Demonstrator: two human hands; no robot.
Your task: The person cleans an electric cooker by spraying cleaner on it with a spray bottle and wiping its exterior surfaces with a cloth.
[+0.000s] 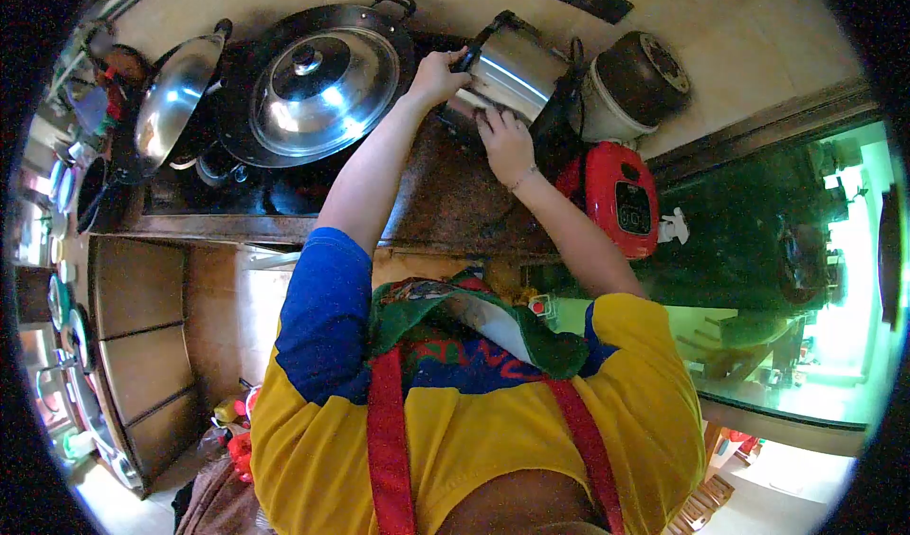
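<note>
A shiny metal appliance with a black handle [517,71] stands at the back of the dark counter [445,194]. My left hand [439,80] is at its left side, fingers closed around the lower end of the black handle. Against the front face of the appliance lies my right hand [507,145], its fingers spread and its palm turned down. A bracelet circles the right wrist. What lies under the right fingertips is hidden.
Left of the appliance, a large wok with a domed steel lid [327,90] sits on the stove, with a second lidded pan [171,108] beyond it. On the right are a red cooker [621,201], a dark round pot [643,78] and a glass panel [739,251].
</note>
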